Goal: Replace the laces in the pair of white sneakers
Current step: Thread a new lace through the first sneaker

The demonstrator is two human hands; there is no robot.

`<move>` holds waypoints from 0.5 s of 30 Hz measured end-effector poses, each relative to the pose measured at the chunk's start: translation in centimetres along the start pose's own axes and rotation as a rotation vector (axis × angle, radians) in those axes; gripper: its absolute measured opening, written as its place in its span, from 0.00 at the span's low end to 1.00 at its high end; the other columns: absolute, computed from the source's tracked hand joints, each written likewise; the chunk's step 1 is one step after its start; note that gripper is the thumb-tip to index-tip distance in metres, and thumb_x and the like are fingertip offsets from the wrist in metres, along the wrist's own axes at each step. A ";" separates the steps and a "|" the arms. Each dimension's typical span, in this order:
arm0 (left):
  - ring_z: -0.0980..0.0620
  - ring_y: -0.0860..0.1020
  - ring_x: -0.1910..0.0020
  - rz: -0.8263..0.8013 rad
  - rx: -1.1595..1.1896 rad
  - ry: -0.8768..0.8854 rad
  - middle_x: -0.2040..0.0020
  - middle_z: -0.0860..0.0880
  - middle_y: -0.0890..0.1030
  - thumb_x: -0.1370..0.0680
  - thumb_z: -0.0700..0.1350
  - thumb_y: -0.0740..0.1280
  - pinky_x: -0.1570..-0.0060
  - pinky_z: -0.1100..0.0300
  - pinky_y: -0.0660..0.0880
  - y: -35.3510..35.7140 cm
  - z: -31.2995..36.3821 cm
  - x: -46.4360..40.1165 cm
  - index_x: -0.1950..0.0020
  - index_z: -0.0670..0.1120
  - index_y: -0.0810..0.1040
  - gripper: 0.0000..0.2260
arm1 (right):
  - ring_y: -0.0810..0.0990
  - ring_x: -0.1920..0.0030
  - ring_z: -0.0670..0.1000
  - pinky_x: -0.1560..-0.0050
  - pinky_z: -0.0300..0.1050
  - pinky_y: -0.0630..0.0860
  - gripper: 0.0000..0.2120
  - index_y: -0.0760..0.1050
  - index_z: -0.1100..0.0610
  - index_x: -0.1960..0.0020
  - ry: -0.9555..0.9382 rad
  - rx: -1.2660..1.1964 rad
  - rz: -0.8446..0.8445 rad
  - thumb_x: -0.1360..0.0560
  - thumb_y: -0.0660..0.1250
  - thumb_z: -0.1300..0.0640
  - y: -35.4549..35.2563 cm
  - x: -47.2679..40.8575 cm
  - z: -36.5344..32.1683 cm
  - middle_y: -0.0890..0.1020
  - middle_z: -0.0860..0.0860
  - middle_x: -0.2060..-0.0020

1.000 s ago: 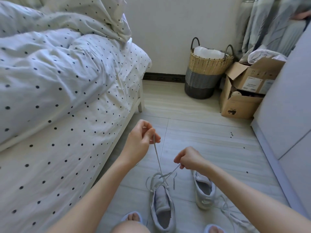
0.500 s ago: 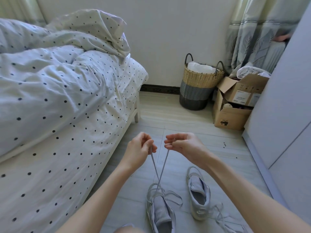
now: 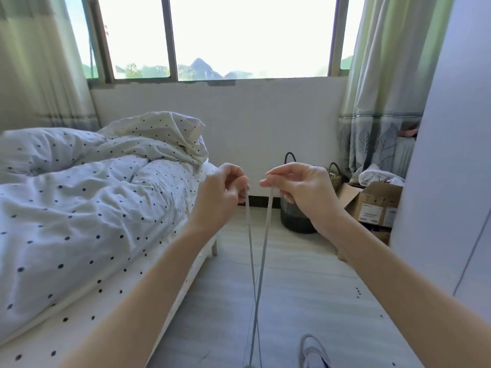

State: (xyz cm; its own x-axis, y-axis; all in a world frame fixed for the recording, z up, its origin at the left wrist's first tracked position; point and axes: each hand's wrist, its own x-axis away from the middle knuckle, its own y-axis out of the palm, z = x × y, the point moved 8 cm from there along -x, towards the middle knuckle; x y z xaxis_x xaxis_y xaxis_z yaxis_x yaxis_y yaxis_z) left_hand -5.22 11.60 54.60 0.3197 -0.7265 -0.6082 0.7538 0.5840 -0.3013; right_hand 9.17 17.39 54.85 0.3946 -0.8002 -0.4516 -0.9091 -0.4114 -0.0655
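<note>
White lace (image 3: 261,251) stretched taut, I see each end pinched by left hand (image 3: 221,195) and right hand (image 3: 305,192); sneaker (image 3: 313,353) on floor below; dotted bed (image 3: 79,208) leftward; basket (image 3: 295,219) half hidden behind right hand; cardboard box (image 3: 377,205), contents unclear.

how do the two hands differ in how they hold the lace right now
The left hand shows its back to the camera, fingers curled in, while the right hand shows its thumb side with the fingers stretched out sideways. The left hand grips its strand of the lace low, near the curled fingers; the right hand pinches its strand at the fingertips. Both are raised to about the same height, each holding one strand, and the strands run down and meet near the floor.
</note>
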 end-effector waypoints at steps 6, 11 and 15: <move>0.52 0.77 0.66 0.014 0.015 0.034 0.65 0.47 0.79 0.22 0.36 0.63 0.62 0.61 0.77 -1.1 2.4 -2.0 0.58 0.44 0.75 0.07 | 0.75 0.70 0.38 0.67 0.30 0.71 0.05 0.81 0.53 0.62 -0.088 0.095 0.043 0.30 0.72 0.61 -0.4 -1.6 -3.6 0.82 0.43 0.68; 0.53 0.77 0.67 0.061 0.063 0.059 0.65 0.46 0.79 0.22 0.34 0.63 0.61 0.61 0.77 -2.8 3.8 -3.1 0.58 0.42 0.76 0.06 | 0.75 0.71 0.40 0.66 0.30 0.70 0.06 0.82 0.54 0.63 -0.128 0.038 0.090 0.31 0.73 0.63 -1.6 -2.4 -5.8 0.81 0.44 0.73; 0.56 0.77 0.68 0.011 0.054 0.090 0.66 0.46 0.79 0.23 0.34 0.64 0.63 0.65 0.76 -2.6 5.7 -4.1 0.56 0.38 0.77 0.03 | 0.75 0.72 0.40 0.65 0.33 0.70 0.06 0.82 0.53 0.65 -0.136 0.112 0.043 0.32 0.74 0.62 -0.8 -3.1 -7.0 0.81 0.46 0.73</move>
State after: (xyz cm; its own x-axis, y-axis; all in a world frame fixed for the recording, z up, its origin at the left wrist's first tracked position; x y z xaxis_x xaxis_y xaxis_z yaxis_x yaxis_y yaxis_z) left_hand -5.22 10.95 62.04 0.2767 -0.6833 -0.6757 0.7813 0.5693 -0.2558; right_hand 9.60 17.14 62.55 0.3404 -0.7465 -0.5718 -0.9369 -0.3208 -0.1390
